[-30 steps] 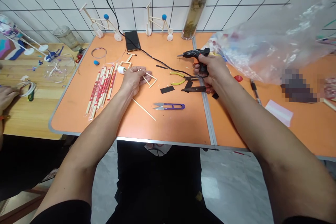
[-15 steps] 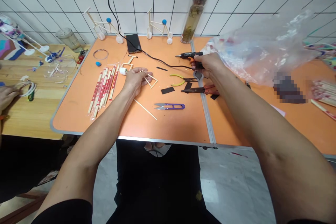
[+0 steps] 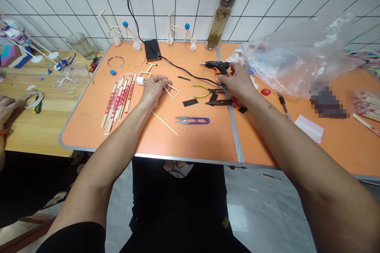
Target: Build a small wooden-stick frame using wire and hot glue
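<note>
My left hand (image 3: 153, 90) is shut on a small frame of wooden sticks (image 3: 171, 91), with a white wheel (image 3: 141, 81) at its far end. My right hand (image 3: 237, 83) lies open above yellow-handled pliers (image 3: 202, 91). Its thumb touches the rear of a black hot glue gun (image 3: 214, 66), whose handle is hidden behind the hand. Dark-bladed scissors (image 3: 219, 102) lie just below the right hand. Purple thread snips (image 3: 192, 120) and a loose wooden stick (image 3: 165, 123) lie between my hands.
Wrapped chopsticks (image 3: 117, 101) lie on the orange table (image 3: 89, 126). A black cord (image 3: 184, 67) runs past a phone (image 3: 152, 50). Behind stand wooden model bicycles (image 3: 181, 31) and a glass bottle (image 3: 224, 14). A plastic bag (image 3: 297, 61) lies right; a co-worker's hand (image 3: 6, 110) is left.
My right hand has loosened from the glue gun's handle, and the gun now sits lower, apparently on the table. The view has shifted slightly. My left hand has hardly moved.
</note>
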`<state>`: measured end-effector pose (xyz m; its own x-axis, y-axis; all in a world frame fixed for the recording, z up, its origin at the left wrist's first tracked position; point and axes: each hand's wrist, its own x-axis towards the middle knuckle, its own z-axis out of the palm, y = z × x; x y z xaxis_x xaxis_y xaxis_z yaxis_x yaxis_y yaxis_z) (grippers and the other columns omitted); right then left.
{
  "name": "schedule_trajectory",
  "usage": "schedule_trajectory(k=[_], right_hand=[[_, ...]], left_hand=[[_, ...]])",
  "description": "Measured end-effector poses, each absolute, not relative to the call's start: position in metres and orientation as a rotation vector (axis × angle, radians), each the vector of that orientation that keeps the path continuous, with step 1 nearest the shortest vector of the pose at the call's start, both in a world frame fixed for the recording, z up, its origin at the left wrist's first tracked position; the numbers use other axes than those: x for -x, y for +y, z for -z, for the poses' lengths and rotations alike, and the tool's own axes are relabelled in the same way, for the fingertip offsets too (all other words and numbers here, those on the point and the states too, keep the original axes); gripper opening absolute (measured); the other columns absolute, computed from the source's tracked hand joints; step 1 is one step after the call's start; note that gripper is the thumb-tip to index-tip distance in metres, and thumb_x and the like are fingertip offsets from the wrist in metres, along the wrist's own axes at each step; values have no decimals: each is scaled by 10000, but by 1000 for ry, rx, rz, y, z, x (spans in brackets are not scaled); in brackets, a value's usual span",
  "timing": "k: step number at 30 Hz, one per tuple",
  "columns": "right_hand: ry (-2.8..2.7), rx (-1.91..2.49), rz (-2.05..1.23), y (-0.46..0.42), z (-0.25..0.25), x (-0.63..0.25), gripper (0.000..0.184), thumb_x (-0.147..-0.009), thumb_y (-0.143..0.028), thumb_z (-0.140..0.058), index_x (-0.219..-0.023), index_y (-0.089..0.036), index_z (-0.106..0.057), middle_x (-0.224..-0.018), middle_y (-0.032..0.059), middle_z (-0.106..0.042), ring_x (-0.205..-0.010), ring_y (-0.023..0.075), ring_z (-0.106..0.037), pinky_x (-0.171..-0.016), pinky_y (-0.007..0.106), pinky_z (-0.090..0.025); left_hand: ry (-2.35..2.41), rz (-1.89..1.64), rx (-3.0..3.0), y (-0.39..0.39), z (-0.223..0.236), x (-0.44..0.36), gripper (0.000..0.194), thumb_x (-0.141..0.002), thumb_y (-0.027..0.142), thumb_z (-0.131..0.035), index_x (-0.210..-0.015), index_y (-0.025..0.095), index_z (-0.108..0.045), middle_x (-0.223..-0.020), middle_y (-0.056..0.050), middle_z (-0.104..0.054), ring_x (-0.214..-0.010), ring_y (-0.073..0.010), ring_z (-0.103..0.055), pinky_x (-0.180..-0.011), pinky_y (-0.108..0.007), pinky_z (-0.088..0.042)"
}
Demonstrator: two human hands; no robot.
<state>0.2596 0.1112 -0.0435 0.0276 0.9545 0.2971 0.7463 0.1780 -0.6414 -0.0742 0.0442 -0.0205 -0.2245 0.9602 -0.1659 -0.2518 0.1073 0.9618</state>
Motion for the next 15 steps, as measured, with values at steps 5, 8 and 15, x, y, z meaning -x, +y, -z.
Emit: schedule_trajectory(k=[5, 8, 15], right_hand=[[-1756, 1574, -256, 68, 31, -246, 598, -962, -322, -757, -1550, -289, -650, -1603, 181, -616, -1550, 424, -553, -1334, 691, -456], [-1762, 1436, -219, 46, 25, -238, 503, -1021, -326, -735, -1520, -323, -673, -1664, 193, -614, -1609, 418, -474, -1351, 686, -433], [-1754, 1315, -228, 32, 21, -230, 470, -1013, -300, -753, -1482, -311, -718, -1638, 185, -651, -1602, 426, -541, -1301, 671, -522]], left_hand=[[1290, -1391, -828, 45, 21, 76, 161, -924, 31, -713, -863, 179, -702, -800, -33, -813, -672, -120, -729, -735, -242, -628], [1317, -1382, -811, 44, 20, 76, 170, -897, 22, -726, -879, 187, -686, -802, -33, -818, -669, -129, -743, -746, -256, -646], [1316, -1366, -749, 38, 12, 74, 170, -964, 9, -685, -933, 175, -675, -841, -52, -842, -679, -154, -797, -727, -283, -677]])
